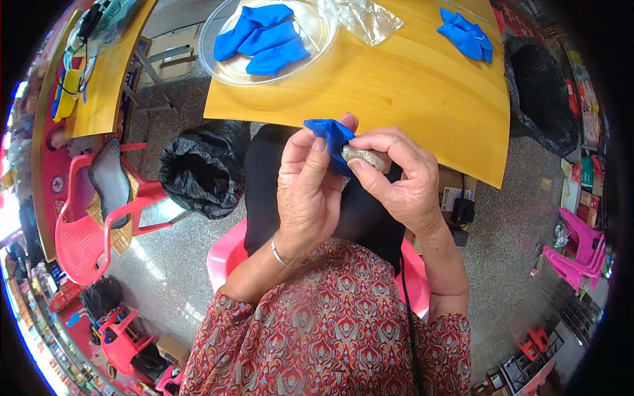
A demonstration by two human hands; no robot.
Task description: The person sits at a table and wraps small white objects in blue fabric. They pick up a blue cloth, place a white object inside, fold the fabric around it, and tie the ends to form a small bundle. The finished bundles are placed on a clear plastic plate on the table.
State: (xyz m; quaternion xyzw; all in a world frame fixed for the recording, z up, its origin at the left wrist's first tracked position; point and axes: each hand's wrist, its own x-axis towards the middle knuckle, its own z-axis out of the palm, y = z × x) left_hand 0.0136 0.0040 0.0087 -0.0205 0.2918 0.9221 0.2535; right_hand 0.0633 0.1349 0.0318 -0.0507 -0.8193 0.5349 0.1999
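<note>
Above my lap, my left hand pinches a small blue cloth piece between thumb and fingers. My right hand grips a greyish-beige lump with thumb and index finger, right up against the cloth. Whether part of the lump sits inside the cloth is hidden by the fingers. Several similar blue cloth pieces lie in a round clear plastic tub at the table's left. A few more blue pieces lie at its far right.
The yellow wooden table is just ahead, with a crumpled clear plastic bag near its back. A black-lined bin stands on the floor at left, beside a pink plastic chair. A black plastic bag hangs past the right edge.
</note>
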